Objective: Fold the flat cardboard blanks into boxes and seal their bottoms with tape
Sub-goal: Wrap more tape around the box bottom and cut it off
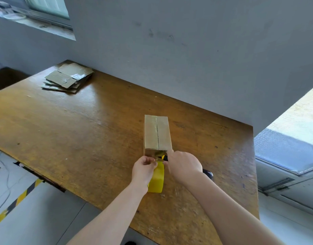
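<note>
One folded box [157, 133] lies mid-table [81, 129], seam taped. Step: severing tape at its near end. Left hand [144, 167] pinches the tape strip [160, 167] above the yellow roll [155, 183]; right hand [183, 165] grips a cutter [164, 157]. Next, probably: cut cleanly, press the tail down. Flat blanks [67, 78] wait far left.

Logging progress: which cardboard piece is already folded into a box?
The box beside the yellow tape, seam facing up; the other blanks lie flat, stacked at the table's far left corner.

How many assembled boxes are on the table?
1: the box stands on the table just beyond the left hand and right hand. The far-left stack holds only flat blanks.
</note>
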Tool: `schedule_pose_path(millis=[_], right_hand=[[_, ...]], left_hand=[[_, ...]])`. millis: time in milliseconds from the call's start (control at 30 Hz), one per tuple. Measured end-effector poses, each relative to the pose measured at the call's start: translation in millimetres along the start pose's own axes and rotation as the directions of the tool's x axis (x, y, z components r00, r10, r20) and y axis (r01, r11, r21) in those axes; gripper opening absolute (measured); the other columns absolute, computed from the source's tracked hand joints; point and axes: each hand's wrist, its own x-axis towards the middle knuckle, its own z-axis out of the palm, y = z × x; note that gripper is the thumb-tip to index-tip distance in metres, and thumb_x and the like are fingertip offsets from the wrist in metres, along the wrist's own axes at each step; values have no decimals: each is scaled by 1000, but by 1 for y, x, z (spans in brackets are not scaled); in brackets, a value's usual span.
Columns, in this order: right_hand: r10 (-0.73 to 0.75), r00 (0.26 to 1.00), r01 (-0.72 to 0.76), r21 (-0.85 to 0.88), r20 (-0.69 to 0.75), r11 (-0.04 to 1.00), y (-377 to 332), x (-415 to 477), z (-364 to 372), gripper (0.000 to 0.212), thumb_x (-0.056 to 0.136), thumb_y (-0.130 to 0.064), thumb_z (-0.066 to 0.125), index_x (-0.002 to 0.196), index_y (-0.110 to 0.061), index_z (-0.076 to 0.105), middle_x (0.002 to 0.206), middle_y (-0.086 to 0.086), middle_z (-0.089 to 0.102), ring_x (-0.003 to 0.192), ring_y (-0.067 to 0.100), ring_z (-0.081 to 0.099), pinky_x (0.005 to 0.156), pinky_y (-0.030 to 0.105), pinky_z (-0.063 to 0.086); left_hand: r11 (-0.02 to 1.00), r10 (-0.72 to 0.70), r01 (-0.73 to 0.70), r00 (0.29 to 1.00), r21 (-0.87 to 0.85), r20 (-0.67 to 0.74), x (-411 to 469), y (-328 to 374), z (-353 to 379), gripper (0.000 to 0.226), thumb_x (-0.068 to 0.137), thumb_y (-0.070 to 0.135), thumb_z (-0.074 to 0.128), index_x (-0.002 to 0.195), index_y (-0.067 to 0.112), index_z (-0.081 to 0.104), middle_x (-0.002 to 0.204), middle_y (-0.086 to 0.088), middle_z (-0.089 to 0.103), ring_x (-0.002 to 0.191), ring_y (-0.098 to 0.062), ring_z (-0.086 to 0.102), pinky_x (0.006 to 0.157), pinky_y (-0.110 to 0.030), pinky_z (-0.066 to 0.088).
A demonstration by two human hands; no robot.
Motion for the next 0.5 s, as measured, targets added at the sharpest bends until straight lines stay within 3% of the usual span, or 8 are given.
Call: schedule_pose_path(millis=[100, 200, 333, 433, 500], right_hand=[[31, 999, -31, 8, 22, 999, -2, 4, 0, 35, 103, -35, 47, 128, -10, 50, 96, 3, 69, 83, 22, 68, 58, 29, 47], [59, 997, -58, -21, 53, 998, -4, 8, -2, 22, 101, -19, 51, 121, -11, 57, 99, 4, 69, 86, 23, 68, 65, 32, 55], [56, 992, -37, -158, 117, 987, -10, 10, 2, 25, 96, -2, 51, 116, -8, 63, 109, 8, 68, 98, 27, 66, 69, 32, 49], [84, 977, -54, -152, 198, 987, 0, 6, 22, 26, 96, -2, 49, 115, -10, 64, 109, 7, 68, 97, 26, 67, 70, 34, 50], [132, 970, -122, -62, 202, 991, 11, 0, 40, 23, 99, -10, 48, 120, -12, 58, 105, 6, 69, 93, 27, 67, 63, 34, 48]], left_hand=[[1000, 7, -7, 1000, 8, 6, 0, 1, -1, 9, 90, 18, 67, 82, 18, 65, 93, -6, 69, 95, -28, 63, 86, -43, 52], [1000, 9, -9, 1000, 24, 9, 2, 2, -1, 7, 90, 18, 66, 83, 17, 65, 92, -5, 68, 94, -28, 62, 86, -43, 51], [996, 35, -37, 999, 85, 28, 0, 3, -1, 6, 89, 14, 64, 85, 19, 65, 94, -4, 67, 93, -23, 60, 81, -41, 51], [990, 80, -84, 996, 113, 39, -2, 0, -4, 6, 88, 13, 63, 86, 19, 64, 93, -3, 66, 86, -19, 57, 67, -31, 42], [984, 109, -115, 993, 134, 48, 0, 1, -8, 5, 88, 14, 63, 86, 18, 64, 95, -4, 66, 86, -19, 58, 66, -29, 41]])
